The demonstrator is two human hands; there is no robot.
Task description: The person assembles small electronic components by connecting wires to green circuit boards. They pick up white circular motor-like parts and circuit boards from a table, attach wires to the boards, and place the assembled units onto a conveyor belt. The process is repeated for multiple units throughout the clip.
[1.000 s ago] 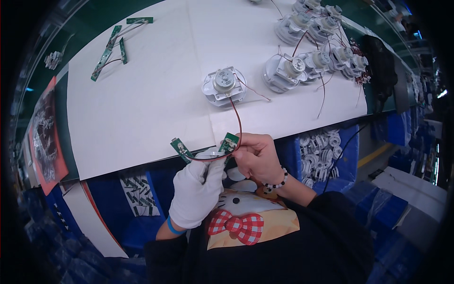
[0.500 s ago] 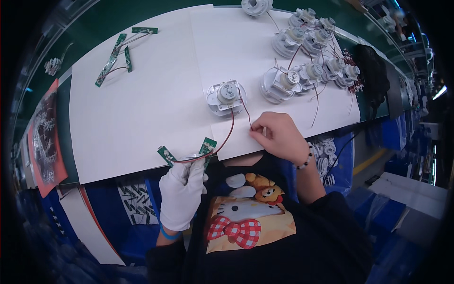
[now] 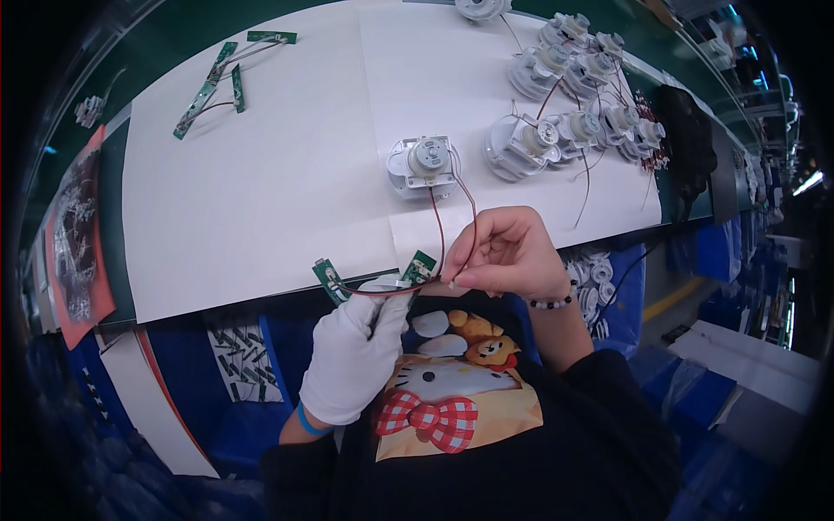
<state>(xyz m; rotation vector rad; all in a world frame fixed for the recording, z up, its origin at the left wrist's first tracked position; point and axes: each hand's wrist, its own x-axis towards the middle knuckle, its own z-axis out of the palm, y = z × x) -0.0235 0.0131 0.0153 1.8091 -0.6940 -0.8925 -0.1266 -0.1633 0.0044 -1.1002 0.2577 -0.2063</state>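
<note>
My left hand [image 3: 360, 347], in a white glove, is closed on a pair of small green circuit boards, one [image 3: 328, 280] on the left and one [image 3: 420, 266] on the right, joined by a flat cable. My bare right hand [image 3: 508, 256] pinches the end of a thin red-brown wire [image 3: 474, 217], with a small pale tip showing at the fingers. That wire runs up to a white motor unit [image 3: 427, 165] with a round silver motor on top, standing on the table. Another red-brown wire [image 3: 440, 227] goes from the unit down to the boards.
Several similar motor units [image 3: 521, 146] crowd the table's right side. More green boards [image 3: 208, 91] lie far left on the white sheet [image 3: 261, 191]. A blue bin [image 3: 621, 286] of white parts sits below the right edge. An orange-red sheet with a clear bag [image 3: 78, 234] is at left.
My right hand has drawn the wire end down and toward the boards. My left hand has shifted right with the boards, and the motor unit appears slightly turned.
</note>
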